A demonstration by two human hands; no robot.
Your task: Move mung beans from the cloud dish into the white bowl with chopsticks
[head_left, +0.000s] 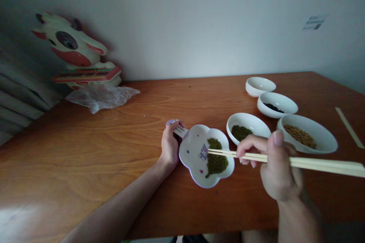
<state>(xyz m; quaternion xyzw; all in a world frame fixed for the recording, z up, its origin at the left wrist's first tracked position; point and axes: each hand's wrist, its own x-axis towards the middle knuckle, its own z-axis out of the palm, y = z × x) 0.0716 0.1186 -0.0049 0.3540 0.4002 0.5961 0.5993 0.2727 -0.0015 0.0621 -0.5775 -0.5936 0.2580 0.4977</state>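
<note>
My left hand (170, 144) is closed around the handle of a white, flower-shaped bowl (192, 159) with a lilac rim and a cartoon print. Green mung beans (217, 163) lie in the right half of this bowl, which looks slightly tilted. Between the fingers of my right hand (276, 167) is a pair of pale wooden chopsticks (316, 163). Their tips reach into the flower-shaped bowl, at the edge of the beans. Just beyond my right fingers is a round white bowl (258, 124) with more mung beans (241, 133) in it.
At the right stand a white bowl (327, 142) of tan beans, another (285, 102) with dark beans, and a white bowl (260, 82) at the back. A pale strip (349, 127) lies far right. A cow-shaped toy piano (82, 53) and a plastic bag (104, 97) are at back left.
</note>
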